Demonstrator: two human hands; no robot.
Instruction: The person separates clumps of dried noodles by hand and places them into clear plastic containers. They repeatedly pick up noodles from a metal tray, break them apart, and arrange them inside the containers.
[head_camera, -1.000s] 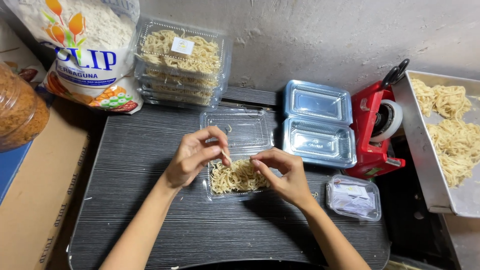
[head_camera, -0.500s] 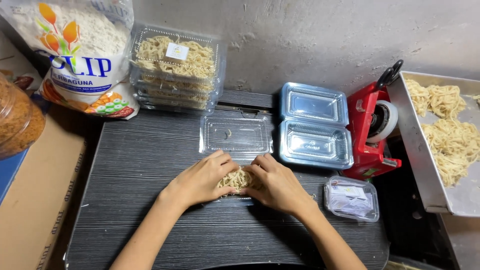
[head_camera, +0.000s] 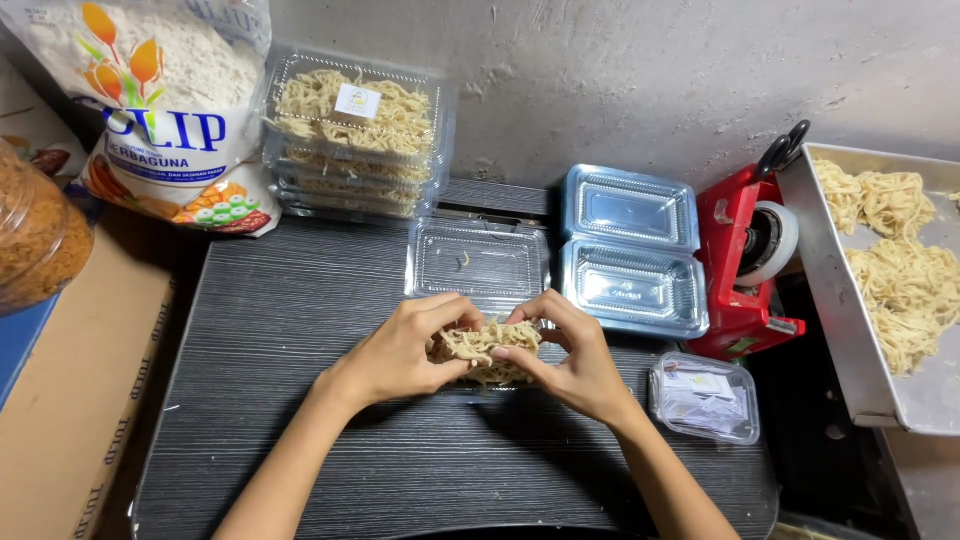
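Now closing in from both sides on the noodle bundle (head_camera: 487, 345), where a moment ago spread flatter across its clear tray and only picked at with fingertips. Holds the left grip (head_camera: 405, 350) curled round the bundle's left end, thumb beneath and fingers over the top; holds the right grip (head_camera: 570, 365) clasped on the right end in the same way, fingertips of the two nearly meeting above the strands. Shows both clenched on noodles, neither released. Leaves the bundle tighter and higher than before, heaped between the palms in the middle of the dark surface (head_camera: 300, 300), just above the tray base (head_camera: 470, 385), though whether touching it or lifted clear cannot be told. Keeps the hinged lid (head_camera: 480, 262) lying open and flat just behind, with one stray strand on it. Judging from that, looks like a portion being shaped rather than added to, with the lid not yet brought down.

Elsewhere unchanged: stack of filled boxes (head_camera: 355, 140) against the wall at the back left, flour bag (head_camera: 150, 100) beside it, two empty boxes (head_camera: 630, 255) to the right, red tape dispenser (head_camera: 745, 260) beyond those, small box of labels (head_camera: 705, 400) near the right wrist, and metal pan (head_camera: 830, 300) of loose noodle nests at the far right
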